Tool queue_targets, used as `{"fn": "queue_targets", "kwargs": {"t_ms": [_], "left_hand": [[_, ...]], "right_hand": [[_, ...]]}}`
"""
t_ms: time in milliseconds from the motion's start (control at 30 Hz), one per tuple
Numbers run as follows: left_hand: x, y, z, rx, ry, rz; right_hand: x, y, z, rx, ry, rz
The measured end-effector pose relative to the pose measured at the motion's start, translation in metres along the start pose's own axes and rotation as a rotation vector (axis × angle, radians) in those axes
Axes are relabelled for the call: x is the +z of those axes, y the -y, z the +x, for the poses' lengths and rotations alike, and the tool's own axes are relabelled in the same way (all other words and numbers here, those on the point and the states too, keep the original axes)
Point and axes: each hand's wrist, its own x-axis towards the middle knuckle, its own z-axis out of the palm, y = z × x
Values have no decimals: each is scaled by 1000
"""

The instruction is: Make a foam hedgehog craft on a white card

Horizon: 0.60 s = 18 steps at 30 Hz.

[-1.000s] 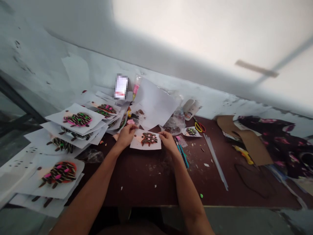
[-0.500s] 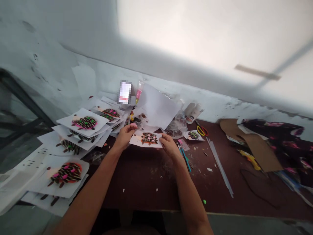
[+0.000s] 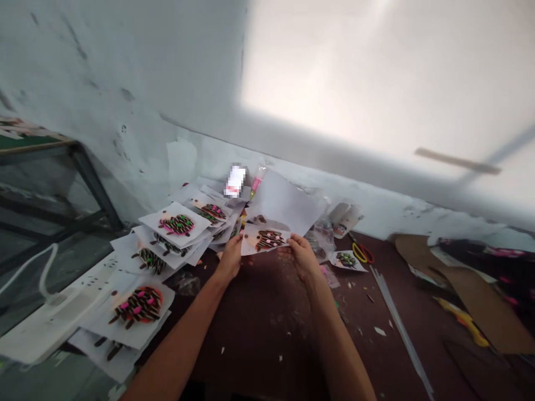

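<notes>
Between my hands, above the dark brown table, is a white card (image 3: 264, 239) with a hedgehog figure of dark stripes and pink dots. My left hand (image 3: 231, 257) pinches the card's left edge, and my right hand (image 3: 301, 255) grips its right edge. Left of my left hand lie stacked hedgehog cards (image 3: 178, 224), some dotted green, some pink. Another card, with pink dots and an orange rim (image 3: 140, 303), rests nearer on the left. A small card with a green-striped figure (image 3: 346, 259) lies beyond my right hand.
Scissors (image 3: 361, 252) with yellow and red handles lie right of the small card. Clear strips (image 3: 401, 328), a yellow glue gun (image 3: 462, 320) and brown cardboard (image 3: 480, 303) are farther right. A lit phone (image 3: 236, 181) leans at the back. Clear plastic bags stand near the wall.
The view has turned left, so the table's things appear farther right and a dark metal frame shows more. Both hands still hold the card; the pink piece by my left fingertips no longer shows clearly.
</notes>
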Motion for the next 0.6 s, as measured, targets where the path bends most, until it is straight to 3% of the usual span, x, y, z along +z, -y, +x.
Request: {"fn": "queue_targets", "kwargs": {"t_ms": [167, 300, 433, 600], "left_hand": [[-16, -10, 7, 64, 87, -128], [-13, 3, 4, 28, 235, 178], [-2, 23, -3, -64, 514, 545], [-2, 29, -6, -244, 924, 718]], "right_hand": [[14, 7, 18, 6, 41, 36], [36, 9, 39, -5, 44, 65], [68, 6, 65, 35, 56, 57], [108, -2, 95, 58, 100, 40]]}}
